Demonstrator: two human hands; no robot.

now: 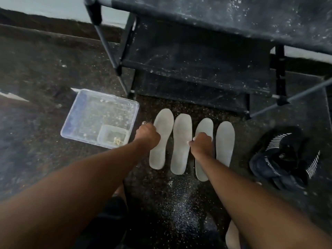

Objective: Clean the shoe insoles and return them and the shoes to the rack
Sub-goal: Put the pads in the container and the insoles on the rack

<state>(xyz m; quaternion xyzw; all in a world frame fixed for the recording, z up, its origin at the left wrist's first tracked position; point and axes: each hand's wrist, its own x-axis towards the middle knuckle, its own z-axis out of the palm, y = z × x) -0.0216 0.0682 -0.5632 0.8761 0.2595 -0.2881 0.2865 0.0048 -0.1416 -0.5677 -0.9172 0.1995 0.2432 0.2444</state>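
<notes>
**Four insoles laid out on the floor, rack shelves bare, shoes waiting**

Four pale insoles lie side by side on the dark speckled floor (45, 69), just in front of the black rack (188, 56). The left hand (148, 135) sits curled at the outer edge of the leftmost insole (161, 139); its fingers seem to pinch that edge, though the fingertips are hidden under the knuckles. The right hand (202, 143) is curled over the third insole (203, 128), fingers folded onto it and apparently gripping it. Between the two hands lies the second insole (180, 143), untouched; just right of the right fingers lies the fourth insole (224, 142).

Judging by this layout, the task is mid-way at best: the insoles are out of the shoes and whether they are clean cannot be told. None is back in a shoe, and the visible rack shelves hold nothing. A dark shoe (282, 159) with white stripes lies well to the right of the right fingers, off the rack.

Room to move: a clear plastic box (99, 117) sits just left of the left fingers, so lifting leftward is tight. Ahead of the fingers the rack's lowest shelf edge and its slanted grey poles (107, 49) crowd the space. Toward the body the floor is open, dusted with white specks.
</notes>
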